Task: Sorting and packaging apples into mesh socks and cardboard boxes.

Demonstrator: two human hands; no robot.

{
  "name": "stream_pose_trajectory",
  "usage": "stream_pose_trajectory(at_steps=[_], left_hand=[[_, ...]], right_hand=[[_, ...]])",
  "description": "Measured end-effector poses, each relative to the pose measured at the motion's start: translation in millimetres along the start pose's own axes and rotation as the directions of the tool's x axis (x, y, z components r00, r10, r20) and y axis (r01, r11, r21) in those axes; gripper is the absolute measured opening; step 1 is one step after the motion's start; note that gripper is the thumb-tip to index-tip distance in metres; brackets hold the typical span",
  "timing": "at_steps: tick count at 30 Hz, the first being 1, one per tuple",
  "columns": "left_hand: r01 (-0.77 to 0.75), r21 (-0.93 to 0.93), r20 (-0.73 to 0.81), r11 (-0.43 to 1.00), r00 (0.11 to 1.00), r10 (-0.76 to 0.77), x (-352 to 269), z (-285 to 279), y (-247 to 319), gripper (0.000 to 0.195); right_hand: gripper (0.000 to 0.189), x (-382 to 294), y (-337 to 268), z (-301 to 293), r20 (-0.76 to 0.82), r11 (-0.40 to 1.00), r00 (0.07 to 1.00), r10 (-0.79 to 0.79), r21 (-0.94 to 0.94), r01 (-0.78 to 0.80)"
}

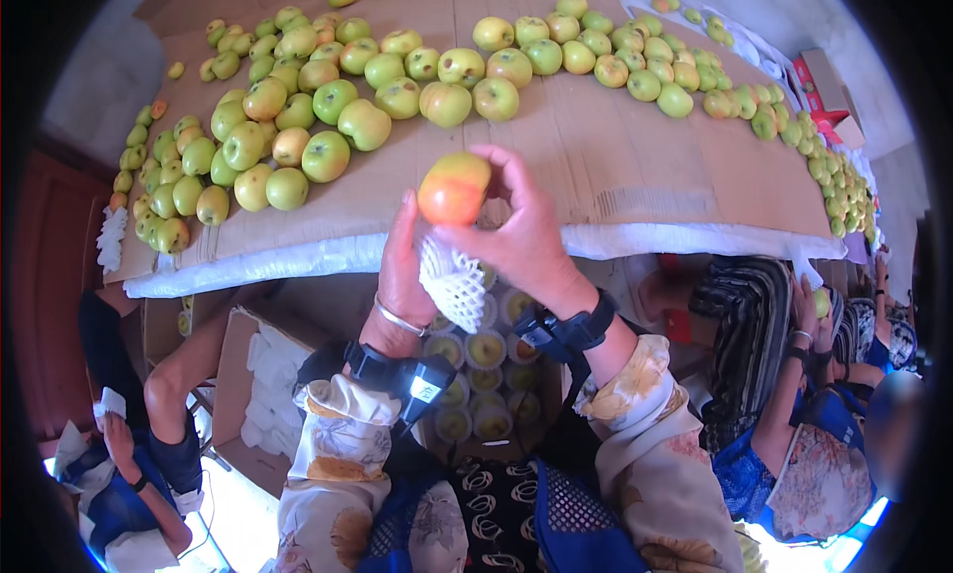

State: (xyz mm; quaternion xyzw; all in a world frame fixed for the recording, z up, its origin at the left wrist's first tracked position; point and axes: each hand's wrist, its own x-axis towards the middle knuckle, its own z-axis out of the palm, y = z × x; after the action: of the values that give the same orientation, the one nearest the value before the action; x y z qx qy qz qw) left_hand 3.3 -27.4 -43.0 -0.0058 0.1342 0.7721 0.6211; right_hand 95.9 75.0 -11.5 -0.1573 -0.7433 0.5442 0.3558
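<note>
A red and yellow-green apple (456, 190) is in my right hand (525, 234), its thumb below and its fingers around the far side. Just under the apple hangs a white foam net sleeve (453, 283), its narrow end pointing down. My left hand (406, 275) holds the sleeve from the left, thumb raised beside the apple; its other fingers are mostly hidden. Below my hands stands a box holding apples in foam nets (485, 348), partly covered by my arms. Loose green-yellow apples (325, 156) lie beyond my hands on the cardboard-covered table (551, 156).
Plastic-wrapped padding (260, 266) lines the table's near edge. To the left, an open carton (234, 379) holds white foam nets (272, 394). One person's hand (119, 443) is at the left; another person's hands (808, 316) hold an apple at the right. A red box (815, 89) stands far right.
</note>
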Motion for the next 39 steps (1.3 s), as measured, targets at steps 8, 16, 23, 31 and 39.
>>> stream_pose_trajectory(at_steps=[8,16,23,31,39], left_hand=[[-0.301,0.015,0.027,0.954,0.953,0.3,-0.9,-15.5,32.6,0.025],[-0.357,0.011,0.103,0.934,0.929,0.354,-2.6,-10.9,34.1,0.025],[-0.387,0.283,-0.071,0.878,0.904,0.421,1.6,-17.5,30.9,0.024],[-0.395,0.609,-0.095,0.688,0.825,0.557,6.0,-13.2,26.5,0.025],[-0.345,0.463,-0.381,0.816,0.754,0.535,-0.9,15.6,23.9,0.031]], right_hand=[[0.048,3.6,-10.4,-35.1,0.2,0.58,0.931,0.306,0.736,-0.349],[0.054,-20.6,-10.3,-13.7,0.504,0.363,0.841,0.196,0.759,-0.54],[0.052,-19.5,-13.9,-10.4,0.572,0.557,0.793,0.211,0.596,-0.578],[0.042,-16.9,-11.6,-11.0,0.441,0.573,0.824,0.355,0.594,-0.565],[0.042,-14.1,-5.5,-12.0,0.283,0.618,0.881,0.38,0.631,-0.469]])
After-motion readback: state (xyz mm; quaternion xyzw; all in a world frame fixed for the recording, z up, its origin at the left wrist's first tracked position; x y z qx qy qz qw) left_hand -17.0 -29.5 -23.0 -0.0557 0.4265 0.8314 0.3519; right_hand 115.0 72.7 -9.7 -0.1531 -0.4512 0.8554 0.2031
